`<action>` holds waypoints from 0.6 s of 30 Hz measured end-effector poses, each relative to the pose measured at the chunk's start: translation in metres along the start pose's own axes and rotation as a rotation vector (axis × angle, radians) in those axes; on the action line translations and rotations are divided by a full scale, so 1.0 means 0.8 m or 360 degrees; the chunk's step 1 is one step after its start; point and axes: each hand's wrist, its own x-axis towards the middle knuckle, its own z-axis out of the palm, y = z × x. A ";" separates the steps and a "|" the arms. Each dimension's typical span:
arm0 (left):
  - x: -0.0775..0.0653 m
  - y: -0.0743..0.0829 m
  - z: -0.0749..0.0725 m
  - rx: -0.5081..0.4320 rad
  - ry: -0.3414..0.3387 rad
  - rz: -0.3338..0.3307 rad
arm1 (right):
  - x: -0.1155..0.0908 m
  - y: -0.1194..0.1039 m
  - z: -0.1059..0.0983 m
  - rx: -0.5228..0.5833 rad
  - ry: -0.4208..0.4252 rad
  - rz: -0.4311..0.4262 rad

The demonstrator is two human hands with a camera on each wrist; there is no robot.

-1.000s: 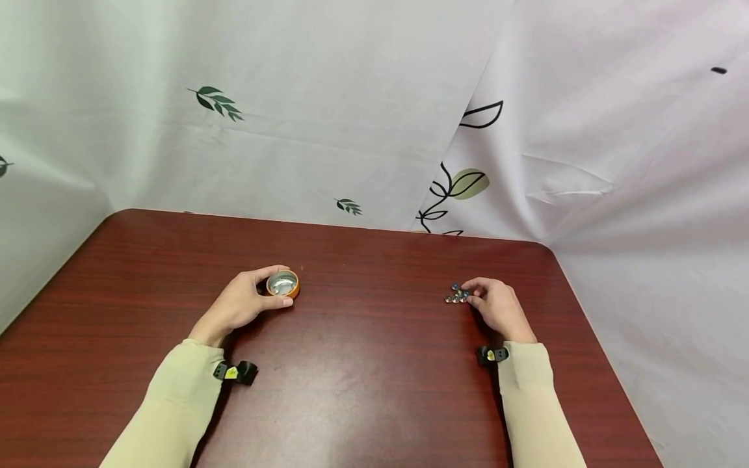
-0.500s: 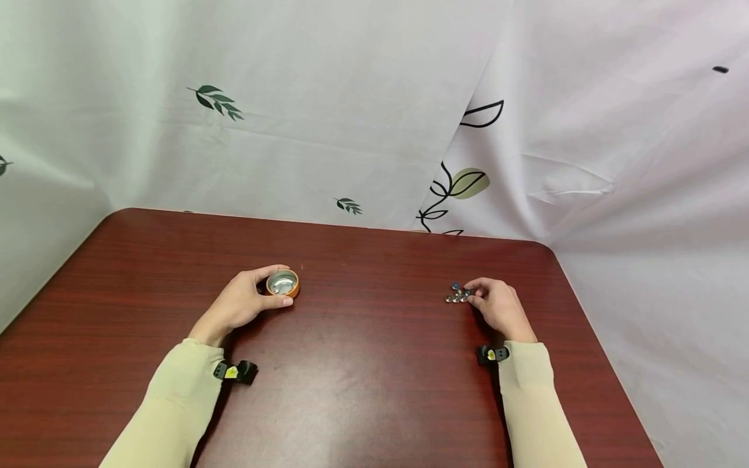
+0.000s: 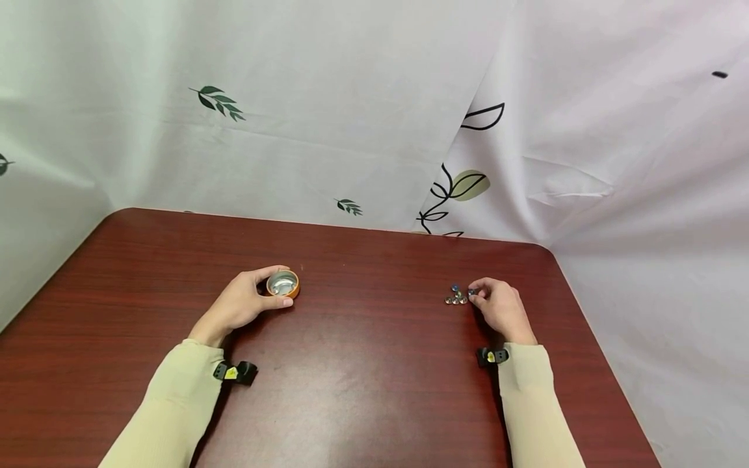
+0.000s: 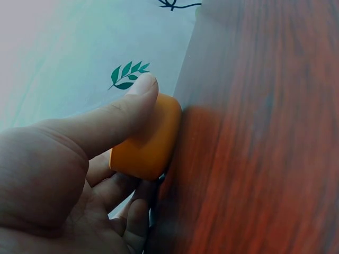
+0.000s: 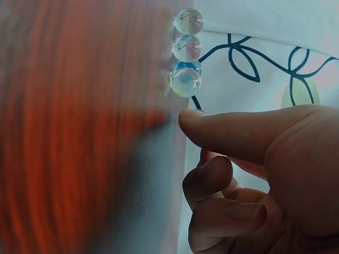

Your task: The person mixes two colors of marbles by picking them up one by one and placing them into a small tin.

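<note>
My left hand point(image 3: 241, 300) grips a small round orange tin point(image 3: 294, 294) between thumb and fingers. The tin is lidless and shows a silvery inside; it sits at the tabletop. In the left wrist view the thumb lies along the orange wall point(image 4: 151, 145). On the right, my right hand point(image 3: 500, 307) pinches a dark bluish glass marble point(image 3: 471, 292) between thumb and forefinger, just beside a small cluster of marbles point(image 3: 456, 300). Several clear marbles point(image 5: 186, 82) line up ahead of the thumb in the right wrist view, where the pinched one is hidden.
Both hands are over a reddish-brown wooden table point(image 3: 363, 364) with rounded far corners. White cloth point(image 3: 351, 117) printed with leaves hangs behind and along the sides. Each wrist wears a black camera strap point(image 3: 491, 356).
My right hand has drawn slightly right, pulling one marble away from the cluster. My left hand and the tin have stayed put.
</note>
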 end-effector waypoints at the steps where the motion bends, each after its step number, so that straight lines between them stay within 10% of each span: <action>1: 0.000 0.000 0.000 -0.0002 -0.0001 0.0003 | 0.000 0.000 0.000 0.0003 0.0005 0.0006; 18: 0.000 0.000 0.000 0.0000 0.0005 0.0012 | -0.003 -0.007 -0.004 0.0002 0.0068 -0.0018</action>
